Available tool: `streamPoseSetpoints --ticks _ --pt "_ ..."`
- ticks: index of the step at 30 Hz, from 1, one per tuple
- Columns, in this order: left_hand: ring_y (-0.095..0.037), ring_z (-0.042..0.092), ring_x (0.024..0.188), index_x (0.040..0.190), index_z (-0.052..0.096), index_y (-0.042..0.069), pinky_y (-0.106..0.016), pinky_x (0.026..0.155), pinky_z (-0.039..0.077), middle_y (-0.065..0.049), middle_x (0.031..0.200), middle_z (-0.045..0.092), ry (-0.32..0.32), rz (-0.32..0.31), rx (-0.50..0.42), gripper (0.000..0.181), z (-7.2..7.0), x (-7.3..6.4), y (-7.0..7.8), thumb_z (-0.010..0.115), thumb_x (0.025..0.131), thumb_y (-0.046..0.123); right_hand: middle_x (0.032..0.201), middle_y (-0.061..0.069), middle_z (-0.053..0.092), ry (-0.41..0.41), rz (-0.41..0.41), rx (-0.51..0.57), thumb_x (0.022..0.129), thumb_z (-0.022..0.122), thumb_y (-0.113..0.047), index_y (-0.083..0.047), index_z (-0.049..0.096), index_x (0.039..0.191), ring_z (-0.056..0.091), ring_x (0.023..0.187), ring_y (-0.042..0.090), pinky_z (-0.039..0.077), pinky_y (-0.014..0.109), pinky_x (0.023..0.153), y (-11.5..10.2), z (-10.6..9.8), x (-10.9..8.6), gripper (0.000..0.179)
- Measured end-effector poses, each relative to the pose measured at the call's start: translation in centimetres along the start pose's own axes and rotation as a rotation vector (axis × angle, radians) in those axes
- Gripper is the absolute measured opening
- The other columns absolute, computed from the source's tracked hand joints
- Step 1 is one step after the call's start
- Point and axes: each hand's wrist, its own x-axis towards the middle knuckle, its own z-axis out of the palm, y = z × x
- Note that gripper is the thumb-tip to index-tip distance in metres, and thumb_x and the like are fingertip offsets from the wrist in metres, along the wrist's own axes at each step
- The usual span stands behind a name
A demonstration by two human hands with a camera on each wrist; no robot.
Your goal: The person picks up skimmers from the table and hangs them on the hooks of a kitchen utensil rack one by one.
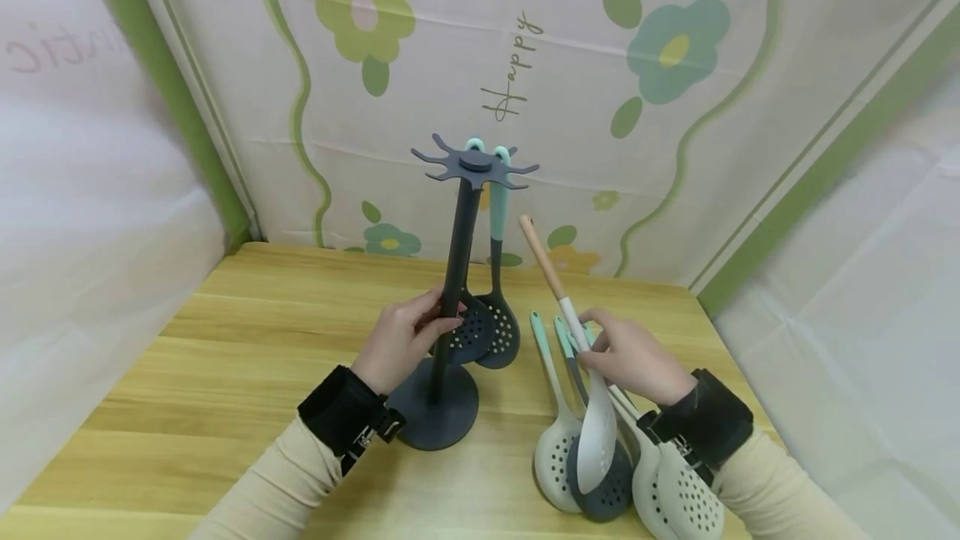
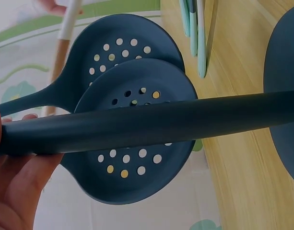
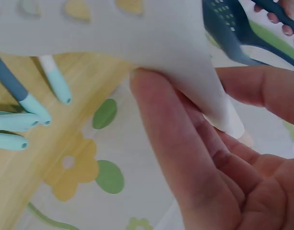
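Fingers and thumb of my left hand (image 1: 401,342) grip the dark pole of a round-based utensil stand (image 1: 459,252). From the stand's pronged top hang two dark skimmers (image 1: 504,333) with mint handle ends; their perforated heads overlap behind the pole in the left wrist view. My right hand (image 1: 637,357) pinches a white slotted spoon (image 1: 597,440) with a wooden handle, its head low and its handle tilted up towards the stand. The slots show along the top edge of the right wrist view. Below the right hand lie several skimmers, among them a white one (image 1: 553,463) and a dark one (image 1: 613,497).
The wooden table (image 1: 247,357) carries the stand near its middle and the loose utensils at the right. A flower-printed cloth (image 1: 450,40) rises behind the table, with white cloth walls at both sides.
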Motion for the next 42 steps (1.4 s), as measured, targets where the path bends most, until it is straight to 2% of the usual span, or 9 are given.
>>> streamPoseSetpoints --ticks 13,22,34,42 --pt "-0.02 0.075 0.085 0.128 0.069 -0.004 -0.038 0.07 0.062 -0.014 0.099 0.078 0.053 -0.011 -0.025 0.041 0.1 -0.1 0.0 0.069 0.09 0.012 0.082 0.007 0.071 0.089 -0.086 0.028 0.091 0.064 -0.014 0.001 0.051 0.139 0.064 0.067 0.015 0.051 0.035 0.058 -1.8 -0.4 -0.5 0.053" --pt "-0.021 0.075 0.085 0.13 0.067 -0.006 -0.038 0.069 0.062 -0.014 0.097 0.078 0.088 0.004 -0.014 0.046 0.3 -0.2 0.0 0.07 0.088 0.013 0.085 0.006 0.074 0.165 -0.158 0.068 0.092 0.063 -0.016 -0.001 0.051 0.14 0.068 0.072 0.014 0.056 0.036 0.065 -2.4 -0.4 -0.4 0.052" --pt "-0.023 0.076 0.086 0.13 0.068 -0.007 -0.038 0.071 0.062 -0.016 0.098 0.078 0.114 0.001 -0.029 0.046 0.5 -0.3 0.1 0.071 0.087 0.011 0.095 0.013 0.077 0.232 -0.26 0.123 0.093 0.063 -0.01 -0.003 0.052 0.136 0.072 0.083 0.018 0.059 0.045 0.074 -2.8 0.4 -0.4 0.045" --pt "-0.022 0.076 0.084 0.128 0.069 -0.005 -0.039 0.069 0.062 -0.014 0.095 0.078 0.123 0.002 -0.01 0.046 0.5 -0.3 0.0 0.072 0.086 0.012 0.1 0.016 0.076 0.24 -0.317 0.159 0.095 0.062 -0.012 -0.002 0.051 0.138 0.073 0.085 0.021 0.059 0.047 0.076 -3.5 0.5 -0.4 0.045"
